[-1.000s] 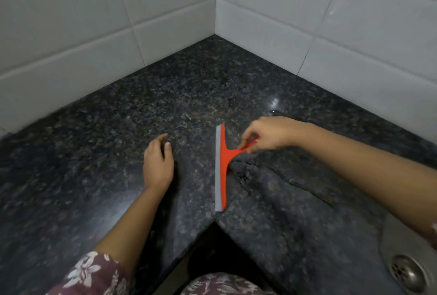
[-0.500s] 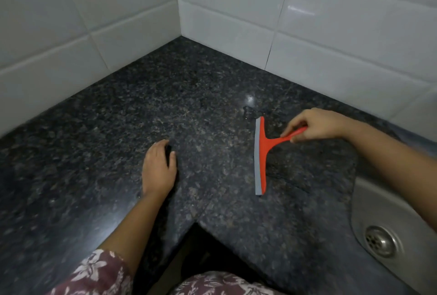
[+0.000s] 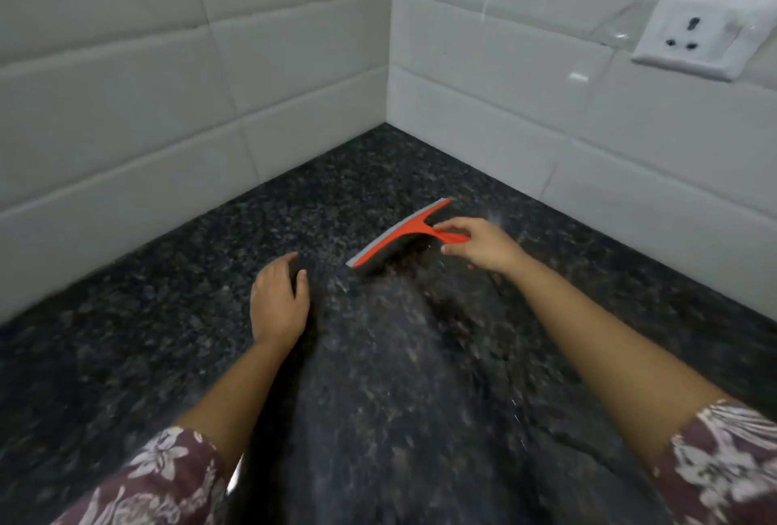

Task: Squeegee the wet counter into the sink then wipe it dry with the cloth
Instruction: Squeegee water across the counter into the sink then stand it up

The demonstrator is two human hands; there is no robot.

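An orange squeegee (image 3: pixel 397 235) with a grey rubber blade lies slanted on the dark speckled granite counter (image 3: pixel 168 314), its blade facing the tiled corner. My right hand (image 3: pixel 479 247) grips its orange handle from the right. My left hand (image 3: pixel 277 301) rests flat on the counter, palm down, fingers slightly apart, a short way left of the blade's near end. A duller streaked band runs along the counter from the squeegee toward me. Neither the sink nor a cloth is in view.
White tiled walls (image 3: pixel 126 104) meet in a corner behind the squeegee. A white power socket (image 3: pixel 698 36) sits on the right wall above the counter. My floral sleeves show at the bottom corners.
My right hand has carried the squeegee away from the sink side toward the back corner and turned its blade slantwise. The view swung left, so the sink is out of frame. My left hand stayed put.
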